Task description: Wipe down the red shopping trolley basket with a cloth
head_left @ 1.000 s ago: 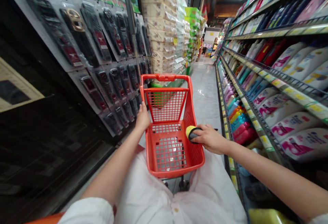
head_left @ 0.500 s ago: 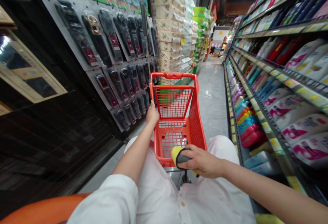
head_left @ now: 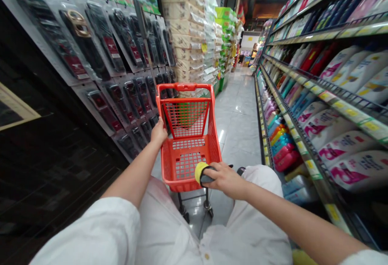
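Observation:
A small orange shopping cart [head_left: 216, 144] with a mesh basket stands in the aisle in front of me. My left hand [head_left: 159, 132] grips the cart's left rim, fingers closed round it. My right hand [head_left: 220, 177] is closed on a yellow and dark grey object [head_left: 201, 172], held at the cart's near right corner, over the rim. The basket floor shows nothing in it. My white clothing fills the bottom of the view.
A display wall of dark packaged items [head_left: 121, 67] runs close on the left. Stacked paper goods [head_left: 188, 26] stand further ahead. Shelves of bottles and refill pouches [head_left: 327, 107] line the right. The tiled aisle floor [head_left: 239, 123] runs ahead between them.
The cart has shifted left and a little away from me. My right hand, first above the cart's right rim, came back to the near corner with the yellow object. My left hand kept its grip.

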### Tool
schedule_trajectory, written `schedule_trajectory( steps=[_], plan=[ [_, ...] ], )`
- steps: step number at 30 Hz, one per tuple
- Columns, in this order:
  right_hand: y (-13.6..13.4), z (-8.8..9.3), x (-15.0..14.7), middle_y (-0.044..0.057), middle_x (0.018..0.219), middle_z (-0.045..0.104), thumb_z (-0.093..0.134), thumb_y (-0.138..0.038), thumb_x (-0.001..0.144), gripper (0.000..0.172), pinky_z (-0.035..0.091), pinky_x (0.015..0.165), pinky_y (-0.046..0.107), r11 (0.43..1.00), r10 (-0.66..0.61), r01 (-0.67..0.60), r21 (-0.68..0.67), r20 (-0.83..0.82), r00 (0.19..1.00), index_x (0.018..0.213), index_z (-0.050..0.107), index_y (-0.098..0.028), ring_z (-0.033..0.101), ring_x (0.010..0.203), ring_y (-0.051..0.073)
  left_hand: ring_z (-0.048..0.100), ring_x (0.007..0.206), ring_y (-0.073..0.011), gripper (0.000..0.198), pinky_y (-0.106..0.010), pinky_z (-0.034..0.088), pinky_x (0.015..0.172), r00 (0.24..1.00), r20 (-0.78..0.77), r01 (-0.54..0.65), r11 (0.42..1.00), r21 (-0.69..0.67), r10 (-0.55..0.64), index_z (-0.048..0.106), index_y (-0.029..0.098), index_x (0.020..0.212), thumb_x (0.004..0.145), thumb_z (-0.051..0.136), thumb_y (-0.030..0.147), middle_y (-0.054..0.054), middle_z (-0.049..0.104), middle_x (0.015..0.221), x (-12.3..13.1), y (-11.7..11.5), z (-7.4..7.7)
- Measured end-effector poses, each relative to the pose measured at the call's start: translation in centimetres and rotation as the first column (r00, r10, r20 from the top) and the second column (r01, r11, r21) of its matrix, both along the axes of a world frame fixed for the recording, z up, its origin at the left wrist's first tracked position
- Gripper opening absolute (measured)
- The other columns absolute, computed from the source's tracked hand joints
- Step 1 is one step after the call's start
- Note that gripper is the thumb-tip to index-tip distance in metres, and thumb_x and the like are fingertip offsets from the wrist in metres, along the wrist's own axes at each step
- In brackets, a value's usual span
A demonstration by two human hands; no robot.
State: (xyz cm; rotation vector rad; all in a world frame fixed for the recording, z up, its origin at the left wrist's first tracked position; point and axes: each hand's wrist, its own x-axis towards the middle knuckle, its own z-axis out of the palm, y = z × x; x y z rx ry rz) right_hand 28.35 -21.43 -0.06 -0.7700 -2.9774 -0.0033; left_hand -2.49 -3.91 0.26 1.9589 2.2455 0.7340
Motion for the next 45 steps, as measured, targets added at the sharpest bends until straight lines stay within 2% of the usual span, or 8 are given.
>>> schedule_trajectory(
  steps=[6, 11, 16, 28, 34, 37, 40, 45],
  plan=[
    [4.7, 0.9, 5.0, 0.005, 0.125, 0.057, 0.051, -0.019, 0.091, 0.043, 0.037, 0.091, 0.037, 0.999, -0.035, 0.035, 0.0, -0.017, 0.999, 0.128, 0.06, -0.039, 0.043, 0.118, 0.026, 0.058, 0.12, -0.0283, 0.071, -0.033, 0.045, 0.098, 0.994, -0.105, 0.023, 1.0, -0.014, -0.024, 0.021, 0.001, 0.15, 0.084, 0.044, 0.011, -0.021, 0.054, 0.137, -1.8, 1.7, 0.0],
    [13.0, 2.0, 4.8, 0.006, 0.125, 0.057, 0.048, -0.011, 0.088, 0.047, 0.039, 0.09, 0.036, 0.994, -0.092, 0.093, 0.066, -0.015, 0.996, 0.125, 0.063, -0.034, 0.047, 0.11, 0.024, 0.06, 0.117, -0.0279, 0.071, -0.032, 0.047, 0.096, 0.987, -0.14, 0.074, 0.997, -0.008, -0.074, 0.022, -0.001, 0.149, 0.082, 0.042, 0.012, -0.022, 0.057, 0.134, -2.4, 2.4, -0.1],
    [20.6, 2.4, 3.1, 0.006, 0.131, 0.055, 0.042, -0.017, 0.093, 0.043, 0.039, 0.091, 0.037, 0.925, -0.351, 0.358, 0.127, -0.076, 0.933, 0.129, 0.061, -0.033, 0.045, 0.113, 0.025, 0.057, 0.121, -0.0274, 0.069, -0.033, 0.045, 0.101, 0.985, -0.132, 0.116, 0.993, 0.015, -0.113, 0.025, 0.0, 0.149, 0.083, 0.04, 0.015, -0.021, 0.056, 0.136, -3.1, 3.1, -0.4],
    [16.3, 2.0, -2.1, 0.011, 0.104, 0.063, 0.05, -0.021, 0.089, 0.022, 0.04, 0.079, 0.036, 0.939, -0.289, 0.292, 0.183, -0.04, 0.956, 0.093, 0.072, -0.021, 0.043, 0.105, 0.027, 0.049, 0.131, -0.0232, 0.065, -0.037, 0.037, 0.11, 0.95, -0.085, 0.301, 0.954, 0.002, -0.3, 0.031, 0.01, 0.149, 0.087, 0.04, 0.026, -0.013, 0.049, 0.145, -6.8, 5.7, -0.2],
    [20.3, 2.6, 2.5, 0.007, 0.12, 0.059, 0.045, -0.023, 0.094, 0.033, 0.044, 0.084, 0.034, 0.931, -0.331, 0.334, 0.145, -0.044, 0.943, 0.119, 0.066, -0.03, 0.046, 0.108, 0.023, 0.029, 0.141, -0.0386, 0.055, -0.062, 0.025, 0.109, 0.945, -0.289, 0.143, 0.988, -0.058, -0.154, 0.042, 0.011, 0.143, 0.09, 0.046, 0.028, -0.018, 0.035, 0.153, -0.7, 4.5, 2.6],
    [23.3, 3.8, 4.0, 0.008, 0.119, 0.06, 0.048, -0.023, 0.092, 0.034, 0.045, 0.081, 0.032, 0.892, -0.436, 0.438, 0.112, -0.042, 0.899, 0.119, 0.067, -0.029, 0.05, 0.103, 0.023, 0.049, 0.13, -0.0315, 0.035, -0.047, 0.036, 0.107, 0.931, -0.263, 0.236, 0.967, -0.092, -0.252, 0.063, 0.013, 0.118, 0.093, 0.042, 0.024, -0.019, 0.054, 0.138, 5.3, 1.7, 3.4],
    [24.9, 4.4, 4.4, 0.008, 0.114, 0.063, 0.051, -0.021, 0.089, 0.031, 0.045, 0.082, 0.031, 0.88, -0.469, 0.467, 0.088, 0.005, 0.883, 0.111, 0.072, -0.026, 0.051, 0.103, 0.024, 0.065, 0.105, -0.0266, 0.035, -0.036, 0.046, 0.091, 0.909, -0.048, 0.397, 0.894, -0.206, -0.414, 0.068, 0.017, 0.104, 0.095, 0.04, 0.036, -0.016, 0.072, 0.103, 12.1, -1.9, 2.5],
    [23.4, 3.5, 4.1, 0.007, 0.114, 0.063, 0.051, -0.021, 0.09, 0.031, 0.045, 0.083, 0.031, 0.864, -0.493, 0.492, 0.109, -0.015, 0.87, 0.112, 0.071, -0.027, 0.051, 0.103, 0.023, 0.067, 0.098, -0.0286, 0.039, -0.035, 0.048, 0.079, 0.901, 0.087, 0.429, 0.837, -0.341, -0.426, 0.054, 0.009, 0.125, 0.089, 0.043, 0.019, -0.023, 0.07, 0.103, 18.5, -5.9, -0.1]
  ],
)
